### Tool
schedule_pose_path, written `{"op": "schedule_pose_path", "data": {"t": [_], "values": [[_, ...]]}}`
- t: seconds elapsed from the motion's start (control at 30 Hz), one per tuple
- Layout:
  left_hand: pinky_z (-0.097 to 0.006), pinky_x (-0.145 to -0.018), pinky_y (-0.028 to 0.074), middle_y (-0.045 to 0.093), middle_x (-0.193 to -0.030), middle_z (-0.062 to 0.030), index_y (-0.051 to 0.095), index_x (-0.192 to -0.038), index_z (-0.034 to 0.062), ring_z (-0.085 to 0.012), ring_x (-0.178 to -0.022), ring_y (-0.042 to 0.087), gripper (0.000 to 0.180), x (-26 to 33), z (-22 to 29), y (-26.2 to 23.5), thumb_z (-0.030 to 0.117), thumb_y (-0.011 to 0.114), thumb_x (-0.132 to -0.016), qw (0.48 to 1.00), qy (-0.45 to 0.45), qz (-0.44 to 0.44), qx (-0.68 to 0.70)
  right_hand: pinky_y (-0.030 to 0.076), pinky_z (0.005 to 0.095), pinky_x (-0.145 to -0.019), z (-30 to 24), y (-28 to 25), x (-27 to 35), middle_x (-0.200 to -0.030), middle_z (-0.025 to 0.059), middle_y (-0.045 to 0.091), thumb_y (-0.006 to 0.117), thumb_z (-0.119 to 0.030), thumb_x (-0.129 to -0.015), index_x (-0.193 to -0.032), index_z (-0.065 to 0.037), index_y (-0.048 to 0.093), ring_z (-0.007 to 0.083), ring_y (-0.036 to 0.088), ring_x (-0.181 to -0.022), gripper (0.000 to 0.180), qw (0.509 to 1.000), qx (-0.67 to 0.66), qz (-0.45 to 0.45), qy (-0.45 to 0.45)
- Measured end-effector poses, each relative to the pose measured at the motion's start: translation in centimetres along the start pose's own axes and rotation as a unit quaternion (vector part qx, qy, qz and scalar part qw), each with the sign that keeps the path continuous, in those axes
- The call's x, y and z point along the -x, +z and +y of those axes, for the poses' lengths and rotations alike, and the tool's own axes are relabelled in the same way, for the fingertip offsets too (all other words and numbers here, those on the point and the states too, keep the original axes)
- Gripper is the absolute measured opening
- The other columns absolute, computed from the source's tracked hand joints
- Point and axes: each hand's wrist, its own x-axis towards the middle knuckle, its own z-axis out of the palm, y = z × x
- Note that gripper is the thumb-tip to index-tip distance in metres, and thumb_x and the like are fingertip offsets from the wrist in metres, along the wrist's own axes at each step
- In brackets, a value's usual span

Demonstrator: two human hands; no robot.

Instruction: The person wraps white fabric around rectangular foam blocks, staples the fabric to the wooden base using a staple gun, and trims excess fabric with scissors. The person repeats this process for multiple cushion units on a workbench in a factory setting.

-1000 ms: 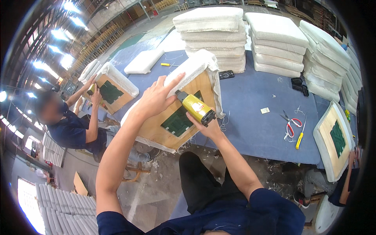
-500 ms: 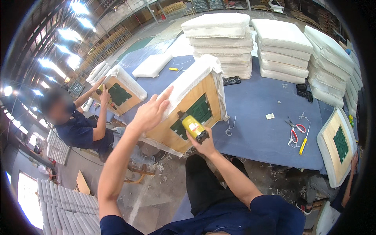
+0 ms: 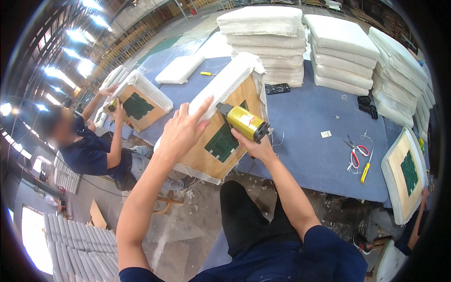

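Cushion (image 3: 217, 134) on a slant, tool nose close to bare fingers

Nearest the body, a black-clad knee (image 3: 232, 190) is just by the cushion's lowest corner, which juts past the edge of the bench (image 3: 312, 117). What bears that corner cannot be made out; if the support slips, the cushion could tip onto the knee or the floor (image 3: 270, 197).

The right hand (image 3: 257, 144) is closed round a yellow tool (image 3: 247, 121), which looks like a stapler. Its black nose points toward the cushion's upper edge; whether the two touch, and where the trigger finger lies, cannot be told. A squeeze with the nose off the wood could send a staple astray.

The left hand (image 3: 181, 132) is open, fingers spread along the white upper edge, steadying more than gripping. Its thumb and fingertips are near the nose, so a skid of the tool or a careless trigger pull could catch them. With only this light hold, the cushion could also swing under a push.

At the cushion's right edge the cloth (image 3: 258, 68) looks loose; left slack, it could pucker or bunch.

Farther right on the bench, scissors (image 3: 355, 152) and a screwdriver (image 3: 365, 172) lie beside each other, well apart from the hands. Beyond, the nearest-to-centre stack (image 3: 265, 44) of pads leans a little unevenly; a hard knock on the bench could shift it.
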Motion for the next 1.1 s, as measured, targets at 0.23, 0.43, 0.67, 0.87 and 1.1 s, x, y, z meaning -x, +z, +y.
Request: {"op": "schedule_pose_path", "data": {"t": [0.23,0.43,0.67,0.87,1.1], "values": [[-0.051,-0.089,0.061,0.06,-0.128,-0.0253,0.039,-0.167,0.0383,-0.0443,-0.11,0.069,0.075,0.7,-0.3,0.3,0.028,0.073,-0.101,1.0,0.017,0.017,0.001,0.058,0.036,-0.088,-0.2,1.6,1.2,-0.115,0.0107,0.081,0.084,-0.02,-0.096,-0.121,-0.002,0.078,0.0244,0.077,-0.099,0.031,0.992,0.114,-0.01,-0.049],[-0.052,-0.094,0.06,0.058,-0.13,-0.0266,0.038,-0.168,0.0376,-0.0463,-0.114,0.068,0.084,0.7,0.3,-0.2,0.019,0.076,-0.096,1.0,0.008,-0.002,-0.003,0.058,0.0361,-0.079,1.0,2.6,1.4,-0.103,0.0128,0.081,0.087,-0.018,-0.092,-0.114,-0.001,0.078,0.0258,0.076,-0.086,0.03,0.97,0.139,0.0,-0.198],[-0.046,-0.123,0.042,0.05,-0.159,-0.0275,0.028,-0.174,0.0234,-0.0409,-0.143,0.056,0.091,0.2,-2.4,-3.4,0.012,0.073,-0.096,0.968,0.058,-0.134,0.205,0.058,0.0332,-0.079,0.0,3.2,3.8,-0.103,0.0109,0.081,0.085,-0.015,-0.094,-0.117,-0.002,0.077,0.0194,0.077,-0.087,0.028,0.984,0.081,-0.064,-0.148],[-0.043,-0.129,0.031,0.034,-0.174,-0.0225,0.021,-0.173,0.0072,-0.0376,-0.154,0.045,0.066,2.9,-7.1,-1.1,0.044,0.031,-0.119,0.937,-0.058,-0.147,0.311,0.058,0.0357,-0.078,3.6,6.2,6.2,-0.1,0.0183,0.078,0.083,-0.009,-0.088,-0.114,0.003,0.073,0.0314,0.078,-0.088,0.03,0.978,0.107,-0.063,-0.165],[-0.052,-0.1,0.055,0.057,-0.132,-0.0246,0.035,-0.17,0.0296,-0.0451,-0.12,0.064,0.065,5.0,-4.0,-0.8,0.026,0.059,-0.109,0.996,-0.059,-0.065,0.03,0.055,0.0372,-0.071,1.3,7.6,4.2,-0.088,0.0196,0.073,0.085,-0.01,-0.083,-0.112,0.0,0.067,0.0379,0.074,-0.081,0.036,0.991,0.071,-0.048,-0.104]]}}
